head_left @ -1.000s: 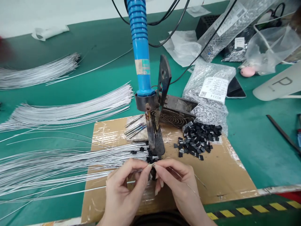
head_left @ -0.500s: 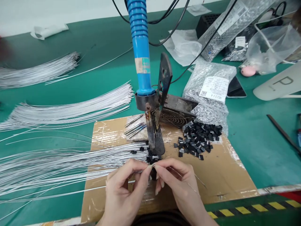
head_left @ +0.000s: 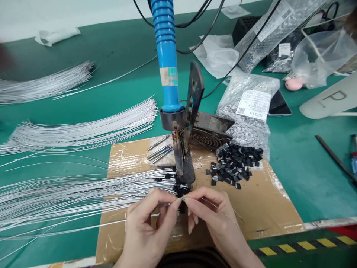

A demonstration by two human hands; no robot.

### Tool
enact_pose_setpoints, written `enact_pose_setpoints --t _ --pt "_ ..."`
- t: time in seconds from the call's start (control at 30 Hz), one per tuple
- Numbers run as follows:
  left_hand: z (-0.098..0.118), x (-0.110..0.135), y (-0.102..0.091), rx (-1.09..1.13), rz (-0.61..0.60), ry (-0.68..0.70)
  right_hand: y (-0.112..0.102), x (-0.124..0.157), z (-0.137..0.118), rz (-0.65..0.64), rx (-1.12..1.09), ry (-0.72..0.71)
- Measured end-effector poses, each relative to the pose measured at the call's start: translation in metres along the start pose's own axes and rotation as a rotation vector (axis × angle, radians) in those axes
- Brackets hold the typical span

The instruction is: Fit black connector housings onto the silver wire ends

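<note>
Fingers of the left hand [head_left: 153, 221] and right hand [head_left: 217, 217], equally near, pinch tip to tip a thin silvery wire [head_left: 209, 202], its long axis running crosswise, on the near side of the blue ribbed plastic handle [head_left: 168, 56].

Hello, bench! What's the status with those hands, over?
Left hand and right hand: pinched close together, tiny piece between them, details unclear. Silvery wires: spread beside left hand. Blue-handled tool: close ahead in metal holder.
</note>
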State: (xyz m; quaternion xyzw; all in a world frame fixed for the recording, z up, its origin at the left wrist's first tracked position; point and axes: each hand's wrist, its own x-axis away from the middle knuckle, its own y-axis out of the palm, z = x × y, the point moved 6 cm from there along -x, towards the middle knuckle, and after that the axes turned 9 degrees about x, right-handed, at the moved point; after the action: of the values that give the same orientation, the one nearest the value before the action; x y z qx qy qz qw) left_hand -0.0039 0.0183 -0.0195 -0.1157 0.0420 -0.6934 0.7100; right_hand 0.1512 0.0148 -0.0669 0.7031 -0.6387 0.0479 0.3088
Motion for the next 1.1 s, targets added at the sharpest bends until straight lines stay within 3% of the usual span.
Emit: enact_pose_setpoints --t 0.33,0.53,0.83,1.1 --pt "0.001 0.000 0.001 -0.005 -0.047 -0.003 -0.004 -0.005 0.002 -0.139 -0.016 0.111" --pt "-0.005 0.003 0.001 0.011 -0.013 -0.070 -0.003 -0.003 0.001 -0.109 -0.021 0.054" --pt "-0.003 0.003 0.002 -0.024 -0.008 -0.036 -0.003 -0.002 0.004 -0.082 -0.026 0.045" --pt "-0.002 0.005 0.002 -0.030 0.064 -0.011 0.002 -0.001 0.018 -0.003 -0.183 -0.005"
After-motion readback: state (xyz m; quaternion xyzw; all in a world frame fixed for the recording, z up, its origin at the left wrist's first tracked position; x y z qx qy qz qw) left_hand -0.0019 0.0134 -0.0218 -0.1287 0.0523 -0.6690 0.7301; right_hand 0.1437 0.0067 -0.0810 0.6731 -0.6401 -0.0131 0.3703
